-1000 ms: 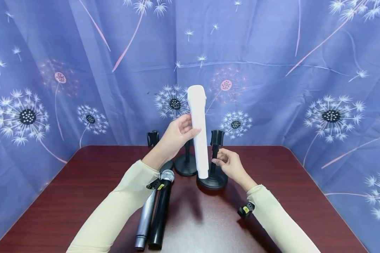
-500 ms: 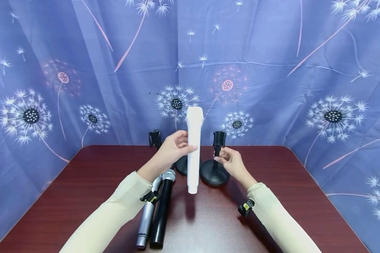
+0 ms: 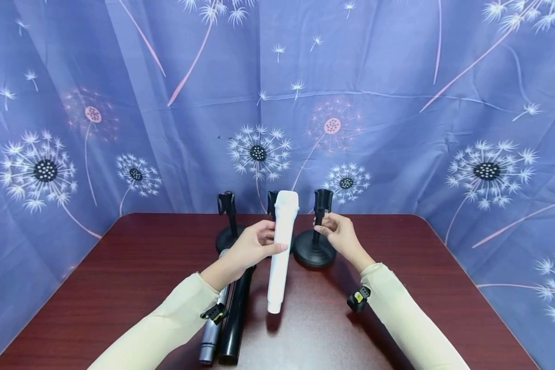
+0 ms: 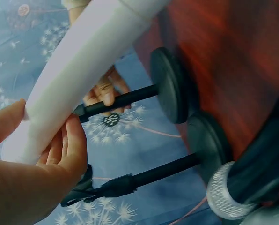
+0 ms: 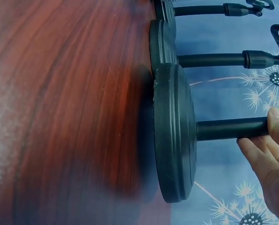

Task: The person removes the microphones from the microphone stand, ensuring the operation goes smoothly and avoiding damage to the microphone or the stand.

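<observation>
My left hand (image 3: 255, 248) holds a white microphone (image 3: 283, 246) between thumb and fingers, its head end up and slightly tilted, above the table. In the left wrist view, the thumb and fingers wrap the white microphone (image 4: 83, 61) near its head. My right hand (image 3: 341, 234) pinches the pole of the rightmost black microphone stand (image 3: 315, 252), whose clip on top holds nothing. The right wrist view shows thumb and fingers on that stand's pole (image 5: 231, 129), above its round base (image 5: 170, 136).
Two more black stands, the left one (image 3: 231, 218) and the middle one (image 3: 271, 203), stand beside it at the back. A black microphone (image 3: 235, 318) and a silver microphone (image 3: 211, 334) lie side by side on the red-brown table (image 3: 143, 267). A blue curtain (image 3: 189, 144) hangs behind.
My left hand has lowered the white microphone toward the table, and its lower end has swung left. The right hand stays on the stand's pole, which has shifted slightly right.
</observation>
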Demonstrator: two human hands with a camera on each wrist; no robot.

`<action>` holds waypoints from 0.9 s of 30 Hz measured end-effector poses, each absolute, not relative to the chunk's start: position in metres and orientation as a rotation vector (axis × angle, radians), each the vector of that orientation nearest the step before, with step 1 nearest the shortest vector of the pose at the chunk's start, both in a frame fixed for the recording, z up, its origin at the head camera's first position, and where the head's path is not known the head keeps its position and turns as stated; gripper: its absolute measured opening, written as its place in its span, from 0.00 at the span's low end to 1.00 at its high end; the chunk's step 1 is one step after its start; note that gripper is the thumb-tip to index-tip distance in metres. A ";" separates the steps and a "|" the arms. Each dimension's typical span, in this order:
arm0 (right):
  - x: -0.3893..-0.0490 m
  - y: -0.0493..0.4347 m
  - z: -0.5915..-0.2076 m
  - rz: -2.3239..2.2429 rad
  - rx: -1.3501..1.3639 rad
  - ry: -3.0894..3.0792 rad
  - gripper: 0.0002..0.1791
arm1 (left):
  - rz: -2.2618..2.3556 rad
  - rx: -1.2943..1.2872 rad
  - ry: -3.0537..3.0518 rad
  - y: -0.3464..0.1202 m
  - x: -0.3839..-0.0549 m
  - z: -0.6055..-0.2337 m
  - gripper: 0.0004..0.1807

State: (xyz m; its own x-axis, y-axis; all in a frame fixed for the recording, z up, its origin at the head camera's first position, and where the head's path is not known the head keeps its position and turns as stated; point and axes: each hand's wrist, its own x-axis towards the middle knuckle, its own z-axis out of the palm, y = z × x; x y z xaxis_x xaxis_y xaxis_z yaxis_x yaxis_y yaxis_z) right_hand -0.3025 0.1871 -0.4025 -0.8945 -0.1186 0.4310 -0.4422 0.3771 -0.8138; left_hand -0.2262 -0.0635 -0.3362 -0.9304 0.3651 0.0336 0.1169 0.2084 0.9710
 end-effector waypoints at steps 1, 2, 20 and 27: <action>-0.304 0.187 -0.403 1.526 0.492 -2.339 0.11 | 1.787 0.458 2.280 -0.064 -0.226 -0.339 0.25; -0.305 0.187 -0.403 1.527 0.494 -2.336 0.11 | 1.775 0.456 2.285 -0.064 -0.225 -0.341 0.24; -0.316 0.187 -0.401 1.539 0.445 -2.365 0.13 | 1.598 0.416 2.356 -0.076 -0.215 -0.354 0.22; -0.320 0.189 -0.400 1.511 0.429 -2.374 0.12 | 1.576 0.375 2.353 -0.079 -0.211 -0.358 0.22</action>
